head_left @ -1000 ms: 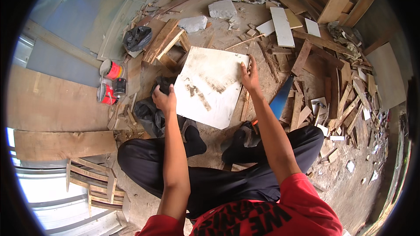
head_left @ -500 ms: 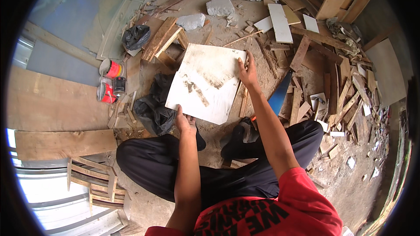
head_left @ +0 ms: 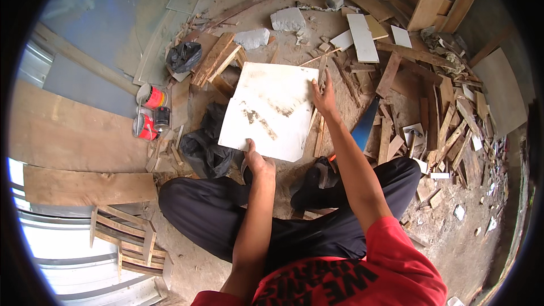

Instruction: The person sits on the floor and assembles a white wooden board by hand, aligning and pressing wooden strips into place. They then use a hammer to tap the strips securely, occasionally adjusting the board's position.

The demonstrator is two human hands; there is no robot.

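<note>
A white rectangular board (head_left: 266,96) with dark stains and a brownish scraped patch is held in front of me, above my crossed legs. Its near edge lies in my left hand (head_left: 260,164), thumb on the upper face and fingers mostly hidden beneath. At the far right edge, my right hand (head_left: 324,100) grips the board between the thumb and the fingers, which reach past the edge. A handsaw with a blue blade (head_left: 365,123) lies to the right, its orange handle partly behind my right forearm.
Wood scraps (head_left: 447,130) pile up on the right. Left of the board are a black plastic bag (head_left: 207,147), red paint cans (head_left: 146,127) and a wooden stool-like piece (head_left: 218,59). Concrete chunks (head_left: 288,19) lie farther off. A slatted wooden frame (head_left: 127,232) stands at lower left.
My left hand has shifted right along the board's near edge, away from the left corner. The right hand stays by the far right edge. The whole view has shifted slightly.
</note>
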